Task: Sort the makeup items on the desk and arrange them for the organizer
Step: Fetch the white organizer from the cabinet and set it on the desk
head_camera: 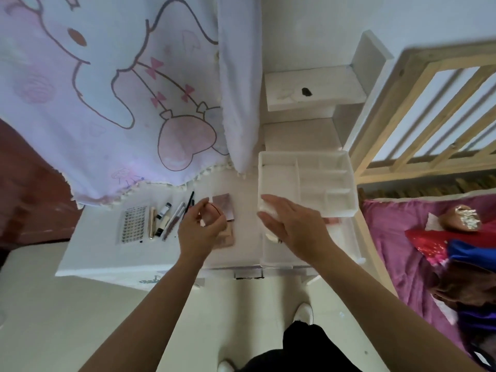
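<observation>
On the white desk [107, 253], my left hand [200, 229] pinches a small round pale-pink compact [208, 217] just above a brown-pink palette [222, 206]. A second tan palette [228, 238] lies partly under that hand. My right hand [291, 228] is curled over a white item [266, 208] at the front left corner of the white divided organizer [339, 212]; most of the item is hidden by the palm. To the left lie a lash sheet [132, 224], small tubes [163, 212] and several pencils [177, 216] in a row.
A clear drawer box [279, 253] sits at the desk's front right, under my right wrist. A cartoon-print curtain [107, 103] hangs over the desk's back edge. A wooden bed frame [418, 108] and a pink bedspread [397, 251] stand at the right. White shelves [314, 89] rise behind the organizer.
</observation>
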Available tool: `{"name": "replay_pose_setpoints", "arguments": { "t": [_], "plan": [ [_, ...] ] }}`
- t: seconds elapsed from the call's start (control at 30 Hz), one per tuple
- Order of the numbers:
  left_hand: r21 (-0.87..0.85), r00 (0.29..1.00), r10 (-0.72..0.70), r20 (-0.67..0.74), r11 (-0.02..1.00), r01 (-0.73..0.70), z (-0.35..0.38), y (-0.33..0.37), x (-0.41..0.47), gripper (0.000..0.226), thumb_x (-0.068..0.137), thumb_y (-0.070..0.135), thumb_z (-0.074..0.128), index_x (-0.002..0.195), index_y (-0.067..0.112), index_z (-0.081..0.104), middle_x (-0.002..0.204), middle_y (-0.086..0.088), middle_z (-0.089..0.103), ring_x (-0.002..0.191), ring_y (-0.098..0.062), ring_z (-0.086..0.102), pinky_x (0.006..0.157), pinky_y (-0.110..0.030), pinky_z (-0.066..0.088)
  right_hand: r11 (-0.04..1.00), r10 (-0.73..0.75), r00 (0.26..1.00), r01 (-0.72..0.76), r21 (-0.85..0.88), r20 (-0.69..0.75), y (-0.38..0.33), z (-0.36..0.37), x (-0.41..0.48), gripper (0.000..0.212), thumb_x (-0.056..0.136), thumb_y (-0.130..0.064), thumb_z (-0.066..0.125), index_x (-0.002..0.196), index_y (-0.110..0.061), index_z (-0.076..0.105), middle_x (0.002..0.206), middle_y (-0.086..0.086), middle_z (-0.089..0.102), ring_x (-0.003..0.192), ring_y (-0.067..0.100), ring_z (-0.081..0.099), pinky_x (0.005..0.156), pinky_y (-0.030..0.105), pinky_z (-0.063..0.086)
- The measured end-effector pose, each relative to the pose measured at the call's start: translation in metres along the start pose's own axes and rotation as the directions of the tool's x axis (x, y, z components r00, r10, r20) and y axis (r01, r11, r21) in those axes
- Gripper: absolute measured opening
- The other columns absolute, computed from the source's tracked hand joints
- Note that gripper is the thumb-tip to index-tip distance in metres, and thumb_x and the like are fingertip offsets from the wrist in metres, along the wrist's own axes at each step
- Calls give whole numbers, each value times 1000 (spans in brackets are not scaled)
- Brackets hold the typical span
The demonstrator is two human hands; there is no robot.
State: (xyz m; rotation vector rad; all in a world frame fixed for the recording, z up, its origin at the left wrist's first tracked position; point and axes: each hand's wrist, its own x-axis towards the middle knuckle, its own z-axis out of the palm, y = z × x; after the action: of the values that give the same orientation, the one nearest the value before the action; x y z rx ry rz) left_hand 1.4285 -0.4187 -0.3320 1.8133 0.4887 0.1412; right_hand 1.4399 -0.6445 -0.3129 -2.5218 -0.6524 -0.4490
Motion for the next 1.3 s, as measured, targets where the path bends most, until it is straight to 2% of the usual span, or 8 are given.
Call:
{"name": "replay_pose_setpoints", "arguments": {
  "t": [0.1, 0.23, 0.4, 0.6, 0.73, 0.97, 1.1, 1.3],
  "plan": [
    [92, 991, -56, -121, 993, 67, -20, -10, 14, 46, 73, 10, 80, 112, 29, 67, 95, 8, 70, 83, 13, 59, 75, -5, 43, 998, 33, 997, -36, 47, 66, -20, 17, 47, 53, 100, -54, 36, 133, -20, 58, 121, -3, 70, 93, 20, 71, 67, 37, 58],
    [199, 952, -148, -268, 958, 205, -46, -31, 26, 53, 70, 22, 81, 119, 33, 67, 103, 12, 68, 99, -7, 61, 96, -29, 46, 876, 194, 918, -321, 359, 346, -43, 61, 84, 52, 103, -51, 41, 141, -18, 50, 138, -1, 58, 122, 18, 55, 101, 33, 42],
    [206, 887, -307, -346, 897, 391, -75, -67, 38, 62, 64, 20, 78, 122, 30, 62, 96, 16, 67, 98, -18, 63, 85, -35, 51, 149, 486, 472, -874, 462, 736, -52, 137, 86, 39, 93, -39, 67, 122, -12, 61, 106, 2, 66, 92, 17, 65, 92, 40, 57],
    [235, 871, -398, -289, 852, 468, -109, -104, 103, 68, 57, 23, 81, 119, 21, 52, 107, 2, 66, 93, -20, 61, 75, -32, 49, -402, 600, 87, -826, 394, 795, -40, 205, 76, 31, 91, -21, 71, 116, -8, 59, 111, 10, 61, 100, 24, 62, 82, 34, 58],
    [351, 917, -353, -186, 847, 398, -124, -115, 172, 68, 54, 34, 78, 117, 23, 55, 102, 4, 67, 90, -19, 65, 84, -39, 55, -424, 668, 6, -819, 387, 744, -46, 230, 88, 12, 93, -15, 66, 97, -4, 64, 79, 9, 64, 66, 18, 57, 70, 33, 54],
    [583, 944, -331, 7, 768, 265, -113, -120, 258, 74, 58, 41, 64, 127, 17, 50, 105, -4, 64, 102, -27, 61, 93, -43, 51, -345, 602, 137, -844, 412, 786, -74, 237, 98, 26, 90, -3, 54, 84, -21, 36, 64, 3, 32, 58, 16, 28, 57, 33, 20],
    [560, 930, -367, 10, 773, 299, -109, -122, 267, 76, 69, 53, 64, 132, 13, 48, 116, -9, 63, 106, -30, 61, 89, -39, 49, -264, 704, 125, -868, 421, 699, -70, 218, 82, 18, 91, -9, 65, 106, -18, 62, 89, 7, 65, 77, 19, 60, 72, 34, 53],
    [688, 944, -262, 199, 723, 55, -94, -105, 245, 38, 81, 45, 33, 100, 17, 51, 113, -16, 59, 100, -39, 56, 91, -46, 48, -178, 760, 164, -878, 444, 629, -64, 178, 76, 35, 91, -13, 66, 125, -18, 65, 103, 5, 74, 84, 18, 68, 90, 39, 56]
  ]
}}
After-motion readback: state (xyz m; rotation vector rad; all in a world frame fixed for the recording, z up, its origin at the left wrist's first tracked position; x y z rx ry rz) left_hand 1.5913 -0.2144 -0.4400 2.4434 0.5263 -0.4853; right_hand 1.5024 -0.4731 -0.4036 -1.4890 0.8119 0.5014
